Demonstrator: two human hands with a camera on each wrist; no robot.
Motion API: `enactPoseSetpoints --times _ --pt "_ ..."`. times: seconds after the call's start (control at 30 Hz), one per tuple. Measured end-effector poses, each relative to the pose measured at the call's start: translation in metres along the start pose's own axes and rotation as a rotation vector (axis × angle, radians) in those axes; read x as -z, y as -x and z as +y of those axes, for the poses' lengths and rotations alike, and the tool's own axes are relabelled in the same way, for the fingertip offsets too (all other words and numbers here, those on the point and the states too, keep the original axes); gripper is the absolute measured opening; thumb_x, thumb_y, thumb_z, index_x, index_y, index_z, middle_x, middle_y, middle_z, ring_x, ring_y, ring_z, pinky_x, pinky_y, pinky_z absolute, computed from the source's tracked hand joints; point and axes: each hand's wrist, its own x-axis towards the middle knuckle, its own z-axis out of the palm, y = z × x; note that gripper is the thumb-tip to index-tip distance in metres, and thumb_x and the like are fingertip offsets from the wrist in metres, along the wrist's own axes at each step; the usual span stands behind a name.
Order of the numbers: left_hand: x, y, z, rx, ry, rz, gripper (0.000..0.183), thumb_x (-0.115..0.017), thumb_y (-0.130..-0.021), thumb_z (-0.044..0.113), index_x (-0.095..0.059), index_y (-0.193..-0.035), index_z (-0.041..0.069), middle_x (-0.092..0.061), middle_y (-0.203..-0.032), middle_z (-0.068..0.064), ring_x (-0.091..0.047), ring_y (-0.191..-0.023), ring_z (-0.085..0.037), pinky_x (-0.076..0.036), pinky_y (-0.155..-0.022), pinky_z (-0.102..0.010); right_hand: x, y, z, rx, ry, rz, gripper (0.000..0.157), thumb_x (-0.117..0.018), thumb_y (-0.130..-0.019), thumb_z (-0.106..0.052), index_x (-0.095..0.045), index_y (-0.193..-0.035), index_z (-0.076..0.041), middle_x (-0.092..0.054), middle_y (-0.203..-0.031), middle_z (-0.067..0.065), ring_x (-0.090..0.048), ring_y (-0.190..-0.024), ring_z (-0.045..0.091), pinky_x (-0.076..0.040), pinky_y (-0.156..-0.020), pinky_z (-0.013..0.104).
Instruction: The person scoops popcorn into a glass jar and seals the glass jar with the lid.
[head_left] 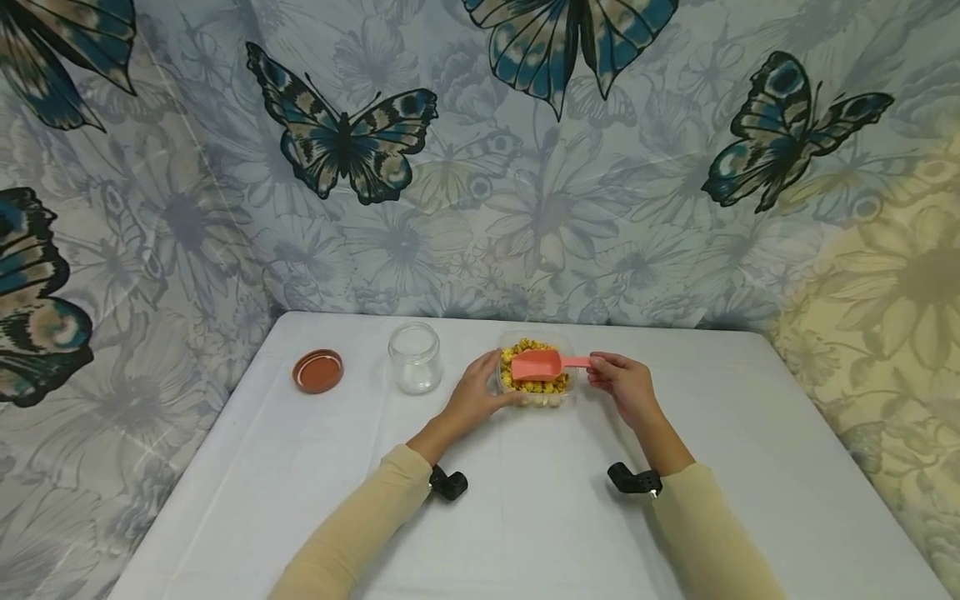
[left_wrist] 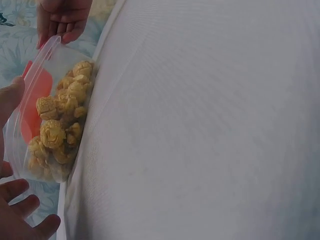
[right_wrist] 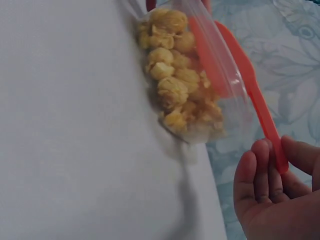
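A clear plastic container (left_wrist: 75,50) of yellow popcorn (right_wrist: 172,92) stands on the table. My left hand (head_left: 474,390) holds it at its left side, thumb along the near side and fingers round the left end. The right hand (head_left: 624,385) pinches the handle end of a coral-red scoop (head_left: 537,365) between thumb and fingers. The scoop's bowl lies over the popcorn, within the container's rim, and its handle sticks out past the right side. In the right wrist view, part of the bowl shows through the clear wall.
An uncapped clear glass jar (head_left: 415,358) stands left of the container. Further left lies a round brown lid (head_left: 318,372). A white cloth covers the table (head_left: 525,517). Behind it hangs a butterfly-patterned fabric (head_left: 480,250).
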Motion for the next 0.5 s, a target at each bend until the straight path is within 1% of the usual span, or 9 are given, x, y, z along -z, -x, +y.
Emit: enactPoseSetpoints --times 0.13,0.23,0.4,0.47,0.5 --pt "-0.001 0.0 0.0 0.007 0.009 0.004 0.095 -0.076 -0.08 0.05 -0.03 -0.153 0.008 -0.033 -0.157 -0.012 -0.031 -0.145 -0.033 -0.03 -0.118 -0.049 0.005 0.002 -0.009 0.039 0.057 0.014 0.051 -0.058 -0.098 -0.019 -0.047 -0.138 0.011 -0.067 -0.077 -0.013 -0.064 -0.07 0.002 -0.057 -0.069 0.015" --pt "-0.001 -0.001 -0.001 0.001 0.003 0.009 0.095 -0.076 -0.079 0.05 -0.032 -0.152 0.008 -0.035 -0.157 -0.012 -0.032 -0.145 -0.033 -0.031 -0.118 -0.048 0.007 0.004 -0.017 0.079 0.121 0.051 0.048 -0.058 -0.099 -0.019 -0.05 -0.136 0.01 -0.066 -0.076 -0.014 -0.064 -0.069 0.001 -0.056 -0.068 0.015" --pt "0.0 -0.001 -0.002 -0.005 0.004 0.019 0.094 -0.077 -0.079 0.049 -0.034 -0.152 0.008 -0.035 -0.156 -0.011 -0.033 -0.144 -0.032 -0.031 -0.118 -0.048 0.008 0.008 -0.033 0.169 0.244 0.087 0.043 -0.057 -0.099 -0.02 -0.055 -0.131 0.01 -0.064 -0.076 -0.016 -0.062 -0.068 -0.001 -0.056 -0.067 0.014" --pt "0.001 -0.001 -0.002 -0.003 0.01 0.018 0.093 -0.076 -0.08 0.049 -0.033 -0.152 0.008 -0.035 -0.157 -0.01 -0.033 -0.145 -0.032 -0.031 -0.118 -0.048 0.008 0.009 -0.039 0.214 0.294 0.094 0.042 -0.057 -0.099 -0.02 -0.057 -0.128 0.01 -0.065 -0.077 -0.014 -0.061 -0.067 -0.002 -0.055 -0.066 0.013" --pt "0.001 -0.001 -0.002 0.002 0.015 0.014 0.094 -0.076 -0.08 0.049 -0.032 -0.152 0.009 -0.034 -0.157 -0.01 -0.032 -0.145 -0.032 -0.031 -0.118 -0.048 0.008 0.009 -0.042 0.241 0.323 0.099 0.041 -0.057 -0.099 -0.02 -0.059 -0.127 0.01 -0.066 -0.079 -0.011 -0.061 -0.066 -0.002 -0.055 -0.065 0.013"
